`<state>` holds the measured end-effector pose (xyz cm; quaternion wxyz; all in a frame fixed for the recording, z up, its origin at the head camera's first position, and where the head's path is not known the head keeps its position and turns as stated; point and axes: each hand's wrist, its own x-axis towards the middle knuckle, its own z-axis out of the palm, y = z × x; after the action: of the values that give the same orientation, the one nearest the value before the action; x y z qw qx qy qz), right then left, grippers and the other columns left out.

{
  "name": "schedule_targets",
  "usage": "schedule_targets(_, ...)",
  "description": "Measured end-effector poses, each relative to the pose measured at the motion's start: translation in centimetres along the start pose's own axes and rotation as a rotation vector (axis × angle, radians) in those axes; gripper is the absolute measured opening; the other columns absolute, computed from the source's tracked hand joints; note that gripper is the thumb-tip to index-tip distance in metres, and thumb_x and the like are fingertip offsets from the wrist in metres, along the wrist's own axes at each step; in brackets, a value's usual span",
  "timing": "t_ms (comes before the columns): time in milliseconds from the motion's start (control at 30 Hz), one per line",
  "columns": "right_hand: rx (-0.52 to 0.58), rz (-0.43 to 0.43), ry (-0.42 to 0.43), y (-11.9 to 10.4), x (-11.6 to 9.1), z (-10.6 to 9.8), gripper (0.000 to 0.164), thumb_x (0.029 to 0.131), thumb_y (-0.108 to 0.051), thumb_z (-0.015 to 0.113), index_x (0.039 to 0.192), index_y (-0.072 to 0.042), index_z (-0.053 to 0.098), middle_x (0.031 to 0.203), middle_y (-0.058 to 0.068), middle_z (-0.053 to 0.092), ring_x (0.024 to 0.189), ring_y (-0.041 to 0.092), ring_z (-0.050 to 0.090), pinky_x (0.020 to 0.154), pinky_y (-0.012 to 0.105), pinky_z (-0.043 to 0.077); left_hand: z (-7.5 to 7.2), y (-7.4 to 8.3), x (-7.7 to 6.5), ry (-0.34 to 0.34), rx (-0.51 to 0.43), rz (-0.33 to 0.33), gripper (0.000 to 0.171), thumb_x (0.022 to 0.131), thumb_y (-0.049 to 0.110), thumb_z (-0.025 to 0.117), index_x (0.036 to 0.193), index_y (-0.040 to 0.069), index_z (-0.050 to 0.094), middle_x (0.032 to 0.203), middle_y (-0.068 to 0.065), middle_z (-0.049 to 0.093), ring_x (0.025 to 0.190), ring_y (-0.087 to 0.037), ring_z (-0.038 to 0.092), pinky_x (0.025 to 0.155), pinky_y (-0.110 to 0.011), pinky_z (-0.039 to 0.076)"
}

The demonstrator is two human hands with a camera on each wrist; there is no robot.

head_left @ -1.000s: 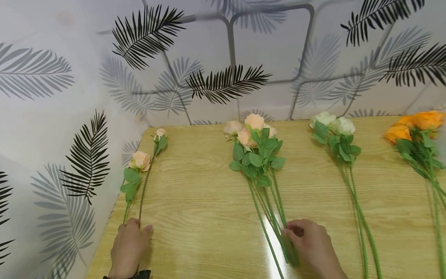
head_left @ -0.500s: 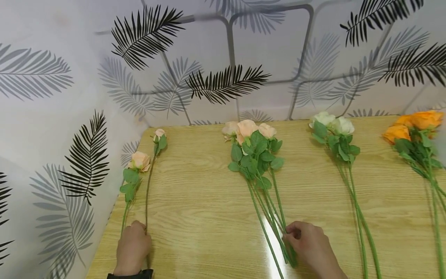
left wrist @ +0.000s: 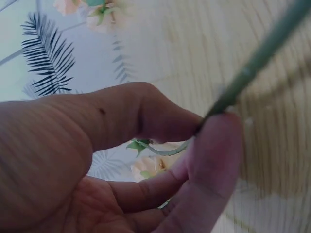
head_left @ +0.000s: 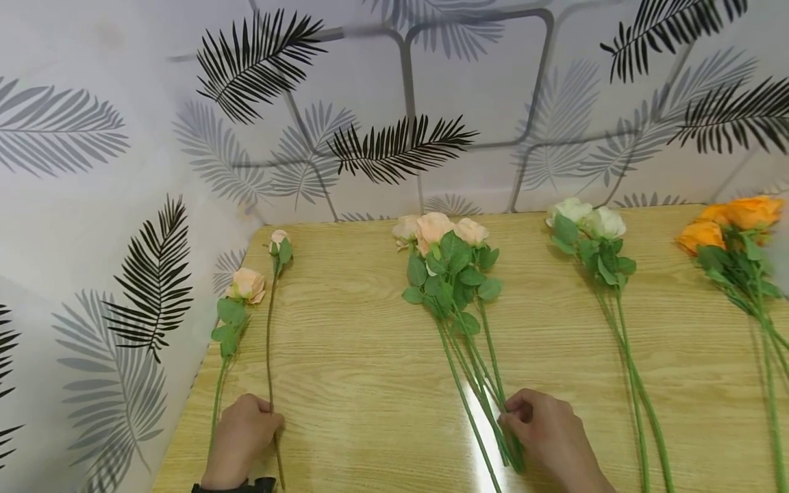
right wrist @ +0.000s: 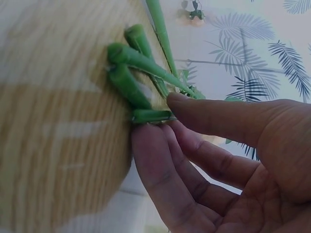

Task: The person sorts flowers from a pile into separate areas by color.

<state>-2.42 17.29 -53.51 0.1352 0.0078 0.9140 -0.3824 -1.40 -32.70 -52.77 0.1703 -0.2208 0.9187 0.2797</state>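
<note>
My left hand (head_left: 243, 435) pinches the thin brown-green stem of a peach rosebud (head_left: 279, 239) between thumb and forefinger; the left wrist view shows the stem (left wrist: 243, 75) coming out of the pinch. Left of it lies an open peach rose (head_left: 248, 285) with green leaves, its lower stem passing behind that hand. At the middle of the table, several peach roses (head_left: 435, 229) lie bunched with crossing stems. My right hand (head_left: 551, 428) holds one of those stems (right wrist: 150, 115) low down, between thumb and fingertips, with other cut stem ends beside it.
Right of the bunch lie white roses (head_left: 604, 222) with long green stems. Orange roses (head_left: 755, 212) lie at the far right. The wooden table (head_left: 345, 329) meets a wall (head_left: 370, 82) with a leaf print at the back and left.
My left hand has shifted slightly right, swinging the rosebud's stem away from the open rose. One peach rose in the middle bunch has settled lower, while my right hand stays nearly still.
</note>
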Motion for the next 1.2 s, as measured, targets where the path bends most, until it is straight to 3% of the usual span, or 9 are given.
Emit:
schedule_targets(67, 0.008, 0.022, -0.006, -1.1, -0.3, -0.5, 0.015, 0.098, -0.018, 0.090, 0.106, -0.008, 0.083, 0.084, -0.007, 0.076, 0.071, 0.008, 0.070, 0.060, 0.026, 0.060, 0.1, -0.5, 0.5, -0.010, -0.028, 0.001, 0.011, 0.098, 0.018, 0.077, 0.096, 0.008, 0.077, 0.075, -0.001, 0.069, 0.067, -0.018, 0.061, 0.061, -0.031, 0.049)
schedule_targets(133, 0.018, 0.029, -0.006, -1.3, -0.4, -0.6, 0.014, 0.099, -0.018, 0.088, 0.106, -0.007, 0.083, 0.084, -0.006, 0.076, 0.071, 0.009, 0.070, 0.060, 0.026, 0.060, -0.3, 0.4, -0.1, -0.026, -0.058, -0.003, 0.019, 0.099, 0.017, 0.075, 0.109, 0.003, 0.077, 0.085, -0.005, 0.078, 0.073, -0.022, 0.069, 0.065, -0.033, 0.054)
schedule_targets(300, 0.033, -0.020, 0.001, 1.8, 0.7, 0.7, 0.016, 0.099, -0.026, 0.090, 0.106, -0.013, 0.084, 0.083, -0.009, 0.074, 0.071, 0.009, 0.067, 0.061, 0.025, 0.058, -2.8, 5.8, -4.3, -0.064, -0.150, -0.020, 0.024, 0.101, 0.010, 0.068, 0.117, -0.007, 0.072, 0.095, -0.014, 0.079, 0.075, -0.020, 0.075, 0.073, -0.036, 0.062)
schedule_targets(400, 0.025, -0.020, 0.009, 2.0, 0.8, 0.8, 0.016, 0.099, -0.027, 0.090, 0.105, -0.014, 0.084, 0.083, -0.010, 0.074, 0.071, 0.009, 0.067, 0.061, 0.025, 0.057, -3.5, 7.6, -5.7, -0.067, -0.209, 0.006, 0.025, 0.102, 0.007, 0.066, 0.120, -0.011, 0.068, 0.101, -0.017, 0.077, 0.076, -0.018, 0.077, 0.075, -0.037, 0.066)
schedule_targets(767, 0.004, -0.030, 0.109, -1.1, -0.4, -0.7, 0.017, 0.102, -0.025, 0.087, 0.104, -0.008, 0.085, 0.083, -0.007, 0.078, 0.070, 0.004, 0.065, 0.061, 0.027, 0.056, -3.2, 10.2, -6.4, -0.052, -0.300, 0.061, 0.020, 0.106, 0.010, 0.071, 0.119, -0.005, 0.069, 0.102, -0.013, 0.074, 0.078, -0.019, 0.079, 0.072, -0.036, 0.064)
schedule_targets(1000, 0.007, -0.001, 0.112, -4.7, -1.8, -2.6, 0.014, 0.105, -0.017, 0.082, 0.106, -0.003, 0.084, 0.089, 0.000, 0.080, 0.077, 0.012, 0.072, 0.067, 0.034, 0.061, -2.8, 11.5, -7.1, -0.035, -0.412, 0.113, 0.014, 0.108, 0.005, 0.073, 0.115, -0.003, 0.065, 0.102, -0.012, 0.070, 0.080, -0.019, 0.077, 0.077, -0.037, 0.071)
schedule_targets(1200, 0.040, -0.054, 0.123, -6.3, -2.8, -2.9, 0.008, 0.105, -0.014, 0.083, 0.107, -0.006, 0.083, 0.093, -0.003, 0.079, 0.084, 0.007, 0.070, 0.075, 0.024, 0.060, -2.4, 12.8, -7.7, -0.034, -0.470, 0.157, 0.013, 0.108, 0.002, 0.074, 0.116, -0.002, 0.064, 0.102, -0.011, 0.068, 0.083, -0.017, 0.073, 0.077, -0.034, 0.071)
